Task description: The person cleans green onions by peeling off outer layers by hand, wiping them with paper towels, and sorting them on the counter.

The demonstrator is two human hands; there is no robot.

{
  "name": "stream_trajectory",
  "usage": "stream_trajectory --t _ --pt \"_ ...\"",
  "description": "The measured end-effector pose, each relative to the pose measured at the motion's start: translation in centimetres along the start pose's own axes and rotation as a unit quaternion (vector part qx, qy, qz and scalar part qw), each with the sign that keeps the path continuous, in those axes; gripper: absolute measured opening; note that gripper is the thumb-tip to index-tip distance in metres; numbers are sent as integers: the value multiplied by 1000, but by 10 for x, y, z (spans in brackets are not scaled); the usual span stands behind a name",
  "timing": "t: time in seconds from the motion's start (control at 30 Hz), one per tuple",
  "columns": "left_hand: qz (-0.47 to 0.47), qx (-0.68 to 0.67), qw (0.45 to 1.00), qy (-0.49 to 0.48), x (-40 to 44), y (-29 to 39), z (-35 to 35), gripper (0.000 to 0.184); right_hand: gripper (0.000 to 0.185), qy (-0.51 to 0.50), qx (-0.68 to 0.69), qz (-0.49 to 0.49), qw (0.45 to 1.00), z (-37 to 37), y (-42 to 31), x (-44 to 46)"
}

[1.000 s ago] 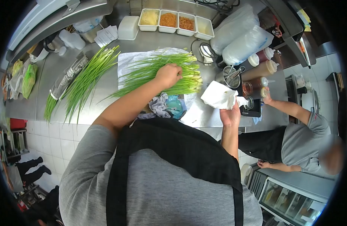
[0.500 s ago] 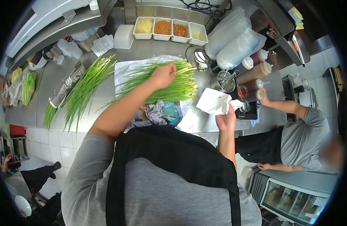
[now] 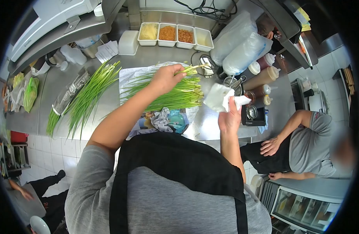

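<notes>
Over a wide pile of long green chives [image 3: 175,91] spread on printed paper, my left hand [image 3: 168,79] is closed, thumb and fingers pinching a few stalks near their pale ends. The pile's pale ends point right. To the right of it, my right hand [image 3: 229,117] grips a crumpled white paper towel [image 3: 217,97], held up above the steel counter. Below the pile lie crumpled paper [image 3: 160,118] and a blue-green plastic piece [image 3: 177,120]. A second bunch of chives [image 3: 93,89] lies to the left, beside a foil-like wrapped bundle [image 3: 72,93].
White tubs [image 3: 166,34] of shredded food line the back of the counter. Squeeze bottles [image 3: 261,78], a metal pot with utensils [image 3: 235,84] and filled plastic bags [image 3: 242,54] stand at right. A co-worker [image 3: 314,136] is at the right; another person [image 3: 35,195] is lower left.
My left hand has shifted slightly left and now shows stalks in its pinch. My right hand has raised the paper towel and turned it. The right co-worker's hand has left the bottles.
</notes>
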State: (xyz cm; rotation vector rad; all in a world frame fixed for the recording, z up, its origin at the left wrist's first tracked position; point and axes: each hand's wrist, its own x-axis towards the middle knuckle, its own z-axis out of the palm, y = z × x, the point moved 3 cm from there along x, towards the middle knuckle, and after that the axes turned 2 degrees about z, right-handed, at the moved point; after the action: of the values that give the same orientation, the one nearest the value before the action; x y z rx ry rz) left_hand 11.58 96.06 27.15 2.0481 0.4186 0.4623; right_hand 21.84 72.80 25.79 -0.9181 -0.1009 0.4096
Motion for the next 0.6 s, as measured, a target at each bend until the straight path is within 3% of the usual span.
stream_trajectory --t 0.17,0.2,0.27,0.37,0.6 --pt "-4 -40 999 -15 -18 38 25 13 30 -47 51 12 998 70 25 -11" --pt "51 -61 997 7 -15 22 41 11 31 -54 46 11 997 74 36 -11" --pt "49 -128 991 7 -27 26 45 10 32 -54 -4 -23 998 72 50 -7" --pt "-83 -127 982 -116 -36 29 34 9 28 -35 39 -14 999 61 49 14" --pt "-63 -157 983 -67 -42 21 31 14 32 35 32 -77 996 28 7 47"
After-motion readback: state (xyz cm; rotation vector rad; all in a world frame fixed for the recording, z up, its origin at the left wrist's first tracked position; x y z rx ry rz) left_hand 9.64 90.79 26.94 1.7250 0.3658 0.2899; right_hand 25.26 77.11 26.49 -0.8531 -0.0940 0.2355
